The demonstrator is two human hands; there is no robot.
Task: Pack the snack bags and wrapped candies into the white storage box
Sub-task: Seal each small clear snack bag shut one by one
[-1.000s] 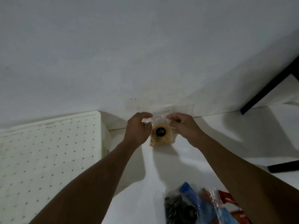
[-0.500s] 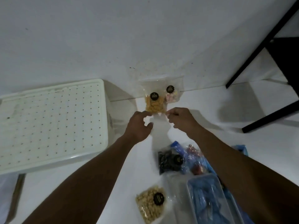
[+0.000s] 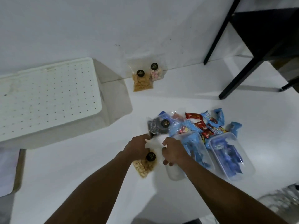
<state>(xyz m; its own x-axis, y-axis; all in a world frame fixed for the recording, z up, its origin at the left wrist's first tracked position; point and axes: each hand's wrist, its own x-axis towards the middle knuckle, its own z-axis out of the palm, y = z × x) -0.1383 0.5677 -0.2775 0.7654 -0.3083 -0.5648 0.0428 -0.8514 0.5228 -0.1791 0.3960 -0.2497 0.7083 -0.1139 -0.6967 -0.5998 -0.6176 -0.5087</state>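
Note:
A clear bag of pale nuts [image 3: 144, 166] with a black round label lies on the white floor. My left hand [image 3: 137, 147] grips its upper left corner, and my right hand [image 3: 174, 151] pinches the clear top on the right. Two more snack bags lean against the wall: one of orange sticks [image 3: 142, 82] and one of pink and white pieces [image 3: 156, 73]. A dark snack bag [image 3: 157, 126] lies just beyond my hands. Blue and red wrapped candies [image 3: 210, 125] are heaped to the right. The white storage box [image 3: 48, 94], under its perforated lid, stands at the left.
Two clear plastic tubs [image 3: 198, 149] [image 3: 231, 154] holding blue wrappers sit right of my right hand. Black table legs [image 3: 239, 73] stand at the far right near the wall. A pale mat edge [image 3: 9, 172] lies at the left.
The view has tilted down. Both hands left the orange-stick bag leaning against the wall and drew back toward me to the nut bag.

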